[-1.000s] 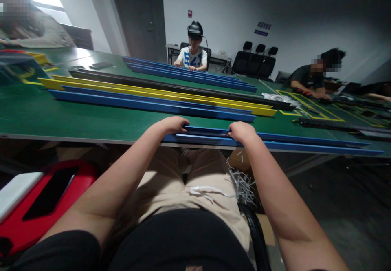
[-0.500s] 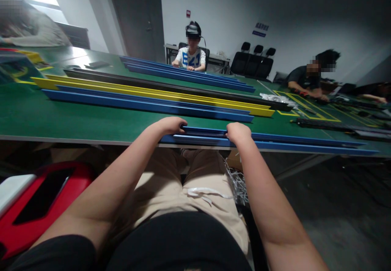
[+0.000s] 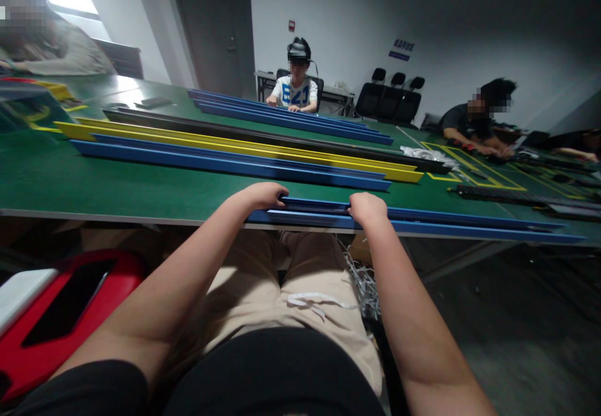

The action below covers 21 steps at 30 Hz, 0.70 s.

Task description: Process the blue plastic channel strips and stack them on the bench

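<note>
A long blue channel (image 3: 469, 227) lies along the near edge of the green table (image 3: 154, 197), stretching off to the right. Around its far rim, near the left end, my left hand (image 3: 267, 196) is closed. My right hand (image 3: 369, 208) grips the same rim further right, fingertips tucked inside the channel. Between the hands the hollow of the channel faces up. Beyond them lie another blue channel (image 3: 235, 164), a yellow channel (image 3: 305, 152) and a black channel (image 3: 211, 129), roughly parallel.
Several blue channels (image 3: 282, 117) lie at the far side, before a seated person (image 3: 297, 91). Other people sit at left (image 3: 70, 47) and right (image 3: 474, 122). Clear plastic wrap (image 3: 422, 153) and a dark strip (image 3: 498, 197) are on the right. A red seat (image 3: 126, 272) stands below left.
The view has shifted slightly, so the scene sits a little lower. Both hands keep their grip on the blue channel, with no clear movement along it.
</note>
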Motion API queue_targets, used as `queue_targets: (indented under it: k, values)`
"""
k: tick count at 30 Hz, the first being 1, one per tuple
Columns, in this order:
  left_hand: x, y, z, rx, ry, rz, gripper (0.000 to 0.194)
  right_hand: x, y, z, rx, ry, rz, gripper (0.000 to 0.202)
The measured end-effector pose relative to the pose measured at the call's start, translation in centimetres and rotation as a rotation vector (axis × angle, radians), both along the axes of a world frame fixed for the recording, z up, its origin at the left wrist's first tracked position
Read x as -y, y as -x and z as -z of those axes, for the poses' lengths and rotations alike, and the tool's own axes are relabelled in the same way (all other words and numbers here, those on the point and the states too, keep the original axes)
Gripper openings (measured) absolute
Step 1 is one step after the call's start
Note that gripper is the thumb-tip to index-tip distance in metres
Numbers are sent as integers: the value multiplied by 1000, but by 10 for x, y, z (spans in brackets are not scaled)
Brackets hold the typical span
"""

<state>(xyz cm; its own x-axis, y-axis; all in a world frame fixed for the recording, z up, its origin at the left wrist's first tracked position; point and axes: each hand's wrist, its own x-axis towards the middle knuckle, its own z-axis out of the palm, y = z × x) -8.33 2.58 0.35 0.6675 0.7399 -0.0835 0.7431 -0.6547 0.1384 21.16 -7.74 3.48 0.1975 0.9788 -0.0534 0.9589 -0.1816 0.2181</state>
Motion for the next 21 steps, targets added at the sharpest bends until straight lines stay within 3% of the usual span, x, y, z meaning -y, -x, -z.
queue_targets:
  k: [21]
  values:
    - [-8, -10, -1, -17, 122, -18, 40, 1, 2, 1, -10, -24, -6, 27]
